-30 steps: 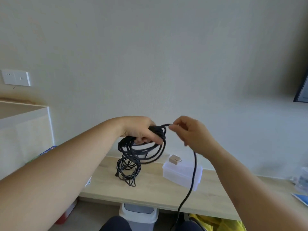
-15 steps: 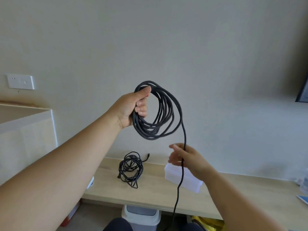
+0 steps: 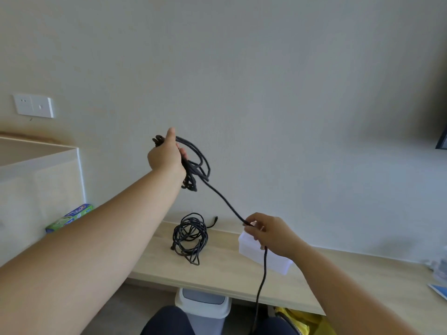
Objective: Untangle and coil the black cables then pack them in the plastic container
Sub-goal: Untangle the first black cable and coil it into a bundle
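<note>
My left hand (image 3: pixel 167 155) is raised in front of the wall and grips a coil of black cable (image 3: pixel 197 165). A loose strand runs from the coil down and right to my right hand (image 3: pixel 268 234), which pinches it; the rest hangs past the desk edge toward the floor. A second black cable (image 3: pixel 189 236) lies in a tangled bundle on the wooden desk (image 3: pixel 222 274). The white plastic container (image 3: pixel 251 252) sits on the desk behind my right hand, partly hidden by it.
A white bin (image 3: pixel 203 305) stands under the desk, with a yellow bag (image 3: pixel 297 320) to its right. A green and blue box (image 3: pixel 70 217) lies at the left beside a pale cabinet (image 3: pixel 36 180). A wall socket (image 3: pixel 33 106) is upper left.
My left hand has turned so the coil now hangs flatter behind it. My right hand has slid along the strand, which is pulled straighter between the two hands.
</note>
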### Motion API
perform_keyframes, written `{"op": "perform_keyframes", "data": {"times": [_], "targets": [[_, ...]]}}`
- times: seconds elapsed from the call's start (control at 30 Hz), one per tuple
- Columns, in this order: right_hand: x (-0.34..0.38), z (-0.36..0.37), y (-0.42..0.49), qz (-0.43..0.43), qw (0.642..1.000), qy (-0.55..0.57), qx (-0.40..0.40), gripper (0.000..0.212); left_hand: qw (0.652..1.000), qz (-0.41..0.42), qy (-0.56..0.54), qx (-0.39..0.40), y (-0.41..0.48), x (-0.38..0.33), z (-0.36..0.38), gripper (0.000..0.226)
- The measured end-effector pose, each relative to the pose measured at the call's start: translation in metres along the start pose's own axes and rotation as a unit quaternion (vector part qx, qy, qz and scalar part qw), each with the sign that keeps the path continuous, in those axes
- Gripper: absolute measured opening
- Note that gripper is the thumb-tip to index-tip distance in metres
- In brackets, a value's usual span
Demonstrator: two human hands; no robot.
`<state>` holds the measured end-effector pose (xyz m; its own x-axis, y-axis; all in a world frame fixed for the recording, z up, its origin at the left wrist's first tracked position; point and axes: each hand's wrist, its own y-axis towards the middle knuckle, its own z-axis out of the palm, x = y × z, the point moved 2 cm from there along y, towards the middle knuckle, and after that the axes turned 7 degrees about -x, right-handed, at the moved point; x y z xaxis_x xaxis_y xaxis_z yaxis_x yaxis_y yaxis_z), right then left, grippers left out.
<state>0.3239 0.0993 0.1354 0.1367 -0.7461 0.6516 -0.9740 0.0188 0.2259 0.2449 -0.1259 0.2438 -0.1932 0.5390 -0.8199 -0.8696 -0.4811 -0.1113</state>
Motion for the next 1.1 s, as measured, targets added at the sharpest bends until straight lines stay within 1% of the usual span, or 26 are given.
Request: {"op": "perform_keyframes", "data": {"times": [0.03,0.1,0.2,0.23,0.27,0.33,0.37,0.43,0.5,0.57,0.6,0.67,0.77,0.8,0.87,0.93,0.97,1.0,1.03,1.07,1.1], "targets": [[0.011,-0.004,-0.002,-0.068,0.995,-0.073,0.004,0.019,0.998,0.041,0.047,-0.001,0.0,0.003,-0.003,0.044],[0.038,-0.013,-0.004,-0.207,0.964,-0.169,-0.002,0.025,0.986,0.117,0.113,0.029,-0.004,0.011,-0.006,0.042],[0.081,-0.026,-0.007,-0.379,0.904,-0.193,-0.051,0.021,0.959,0.169,0.191,0.126,-0.022,0.018,-0.004,0.041],[0.091,-0.032,-0.005,-0.417,0.886,-0.186,-0.079,0.02,0.947,0.172,0.213,0.17,-0.031,0.02,-0.002,0.041],[0.1,-0.038,-0.004,-0.437,0.877,-0.169,-0.106,0.019,0.932,0.171,0.235,0.215,-0.04,0.022,-0.001,0.042],[0.112,-0.049,-0.001,-0.429,0.88,-0.132,-0.155,0.018,0.904,0.159,0.274,0.286,-0.06,0.024,0.001,0.045],[0.115,-0.054,0.0,-0.413,0.884,-0.119,-0.182,0.021,0.893,0.149,0.291,0.309,-0.07,0.024,0.003,0.049],[0.112,-0.059,-0.001,-0.377,0.892,-0.097,-0.232,0.034,0.876,0.124,0.312,0.346,-0.082,0.025,0.004,0.058],[0.106,-0.058,-0.003,-0.354,0.891,-0.081,-0.274,0.044,0.866,0.095,0.313,0.378,-0.087,0.026,0.005,0.056],[0.1,-0.055,-0.006,-0.344,0.89,-0.069,-0.292,0.046,0.842,0.101,0.342,0.404,-0.088,0.027,0.004,0.052],[0.096,-0.054,-0.006,-0.336,0.895,-0.057,-0.289,0.046,0.827,0.109,0.361,0.417,-0.087,0.029,0.004,0.052],[0.09,-0.051,-0.007,-0.296,0.917,-0.012,-0.268,0.045,0.802,0.118,0.391,0.436,-0.088,0.03,0.003,0.056],[0.082,-0.048,-0.005,-0.227,0.948,0.05,-0.217,0.038,0.76,0.124,0.424,0.478,-0.09,0.029,0.003,0.061],[0.081,-0.047,-0.004,-0.211,0.956,0.066,-0.194,0.036,0.748,0.109,0.426,0.498,-0.09,0.029,0.003,0.06],[0.078,-0.047,-0.003,-0.181,0.967,0.085,-0.16,0.036,0.722,0.05,0.417,0.55,-0.089,0.028,0.001,0.054],[0.076,-0.051,-0.004,-0.169,0.974,0.084,-0.127,0.034,0.691,-0.001,0.41,0.595,-0.085,0.029,-0.002,0.039],[0.076,-0.053,-0.005,-0.169,0.976,0.081,-0.108,0.033,0.68,-0.014,0.413,0.605,-0.084,0.028,-0.004,0.03],[0.076,-0.055,-0.006,-0.172,0.978,0.078,-0.092,0.034,0.681,-0.023,0.411,0.605,-0.081,0.027,-0.004,0.023],[0.077,-0.056,-0.008,-0.176,0.978,0.074,-0.085,0.035,0.692,-0.036,0.404,0.597,-0.079,0.027,-0.005,0.02],[0.077,-0.057,-0.009,-0.182,0.977,0.06,-0.093,0.035,0.712,-0.047,0.389,0.583,-0.076,0.027,-0.004,0.02],[0.077,-0.056,-0.01,-0.188,0.974,0.035,-0.118,0.033,0.735,-0.055,0.365,0.568,-0.074,0.026,-0.004,0.022]]}}
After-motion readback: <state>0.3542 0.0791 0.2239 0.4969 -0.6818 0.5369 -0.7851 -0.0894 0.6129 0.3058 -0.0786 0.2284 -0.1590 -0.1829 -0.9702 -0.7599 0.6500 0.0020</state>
